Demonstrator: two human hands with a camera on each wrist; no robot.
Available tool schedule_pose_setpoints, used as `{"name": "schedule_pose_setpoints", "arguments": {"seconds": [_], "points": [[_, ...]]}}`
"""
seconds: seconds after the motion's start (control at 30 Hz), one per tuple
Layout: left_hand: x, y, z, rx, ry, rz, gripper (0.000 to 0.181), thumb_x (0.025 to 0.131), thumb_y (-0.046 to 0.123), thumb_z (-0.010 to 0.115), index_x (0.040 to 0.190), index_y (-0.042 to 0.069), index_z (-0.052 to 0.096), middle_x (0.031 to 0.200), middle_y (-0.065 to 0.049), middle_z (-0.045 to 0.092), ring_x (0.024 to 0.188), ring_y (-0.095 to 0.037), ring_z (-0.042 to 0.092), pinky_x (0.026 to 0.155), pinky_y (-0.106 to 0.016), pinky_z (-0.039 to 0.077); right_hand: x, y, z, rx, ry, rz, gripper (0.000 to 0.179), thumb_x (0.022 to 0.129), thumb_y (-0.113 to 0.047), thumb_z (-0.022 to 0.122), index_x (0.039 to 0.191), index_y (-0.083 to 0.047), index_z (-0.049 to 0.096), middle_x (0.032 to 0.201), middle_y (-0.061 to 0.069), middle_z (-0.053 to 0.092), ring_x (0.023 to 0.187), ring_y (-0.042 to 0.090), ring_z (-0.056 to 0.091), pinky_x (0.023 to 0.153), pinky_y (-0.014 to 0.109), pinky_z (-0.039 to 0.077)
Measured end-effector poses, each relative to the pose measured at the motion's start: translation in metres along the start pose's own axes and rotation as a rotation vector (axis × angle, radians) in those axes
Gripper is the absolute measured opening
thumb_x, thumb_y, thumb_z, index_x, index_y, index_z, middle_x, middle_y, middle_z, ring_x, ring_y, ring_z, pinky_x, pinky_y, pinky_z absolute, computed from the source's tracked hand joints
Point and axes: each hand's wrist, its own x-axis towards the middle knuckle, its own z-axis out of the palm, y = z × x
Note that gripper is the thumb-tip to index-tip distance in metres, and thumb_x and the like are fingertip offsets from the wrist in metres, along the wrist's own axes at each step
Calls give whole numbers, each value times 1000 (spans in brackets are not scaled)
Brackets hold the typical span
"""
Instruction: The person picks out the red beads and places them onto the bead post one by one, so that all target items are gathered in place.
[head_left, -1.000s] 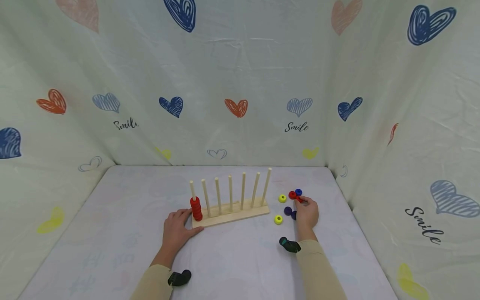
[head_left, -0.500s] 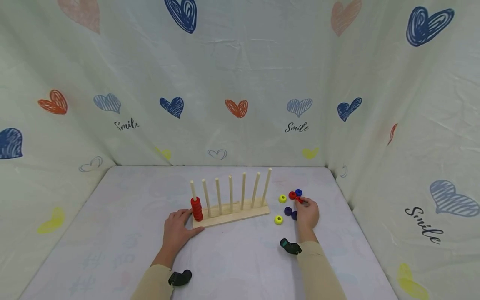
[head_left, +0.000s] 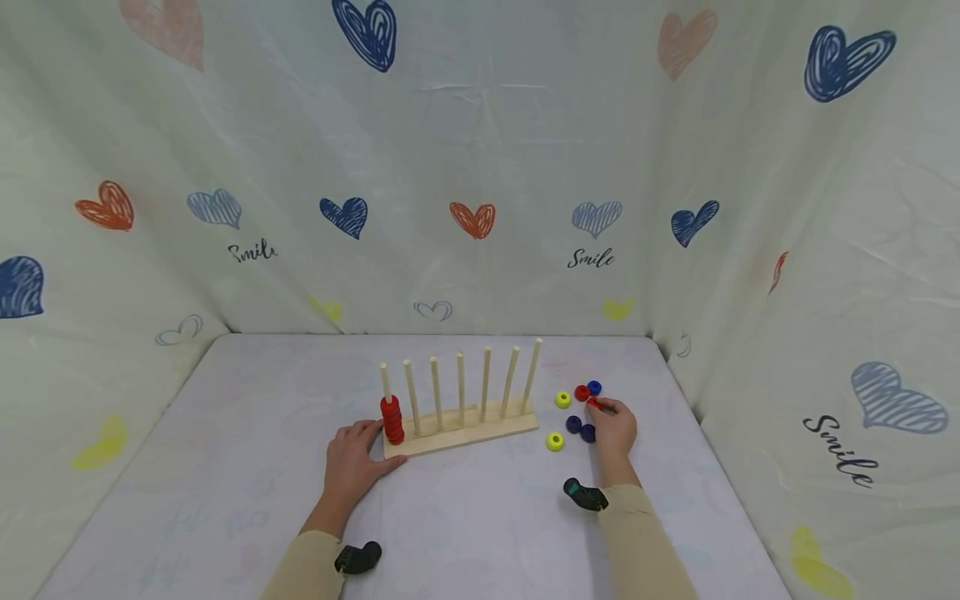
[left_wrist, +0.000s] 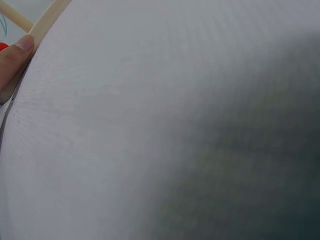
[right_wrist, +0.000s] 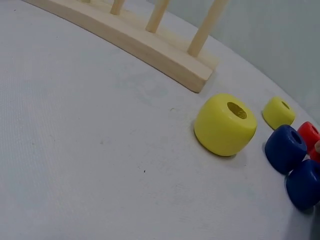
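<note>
A wooden peg rack (head_left: pixel 465 431) with several upright pegs stands mid-table. Several red beads (head_left: pixel 392 419) are stacked on its leftmost peg. My left hand (head_left: pixel 354 461) holds the rack's left end, thumb along the front edge and fingers at the side. To the right of the rack, my right hand (head_left: pixel 617 430) pinches a red bead (head_left: pixel 594 402) at table level, partly covered by the fingertips. Beside it lie another red bead (head_left: pixel 582 392) and a blue bead (head_left: pixel 594 387). Nearer are two dark blue beads (right_wrist: pixel 286 149), touching or nearly so.
Two yellow beads lie between the rack and my right hand, one nearer (head_left: pixel 554 442) and one farther (head_left: pixel 562 400). The white-covered table (head_left: pixel 465 525) meets a hanging cloth (head_left: pixel 480 133) printed with hearts at the back and sides.
The view has tilted and shifted slightly. My right hand stays at the red bead, barely moving; my left hand stays on the rack.
</note>
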Motion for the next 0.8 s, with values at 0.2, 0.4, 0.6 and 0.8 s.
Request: {"name": "schedule_pose_setpoints", "arguments": {"seconds": [0.2, 0.4, 0.6, 0.8], "points": [[1, 0, 0, -5, -4, -2, 81, 70, 49, 83, 132, 4, 59, 124, -18, 57, 114, -38, 45, 94, -56, 38, -2, -11, -3, 29, -95, 26, 27, 86, -7, 72, 111, -1, 68, 116, 20, 62, 104, 32, 54, 91, 44, 46], [1, -1, 0, -12, 1, 3, 80, 70, 50, 83, 131, 4, 60, 124, -18, 58, 114, -38, 46, 94, -55, 38, -5, -24, -7, 27, -179, 44, 31, 88, -12, 71, 117, -2, 66, 123, 19, 59, 102, 32, 53, 92, 44, 46], [1, 0, -1, -14, 5, 5, 80, 70, 49, 83, 131, 4, 60, 124, -18, 58, 113, -38, 46, 93, -55, 38, -6, -36, -10, -21, -219, 12, 32, 88, -15, 72, 118, -6, 67, 125, 16, 59, 108, 32, 52, 92, 42, 47], [0, -1, 0, -16, 8, 8, 80, 70, 50, 83, 131, 5, 60, 124, -17, 58, 113, -37, 46, 93, -55, 38, -10, -52, -15, -21, -284, -8, 34, 89, -16, 71, 121, -6, 65, 128, 16, 57, 119, 33, 47, 103, 47, 40]]}}
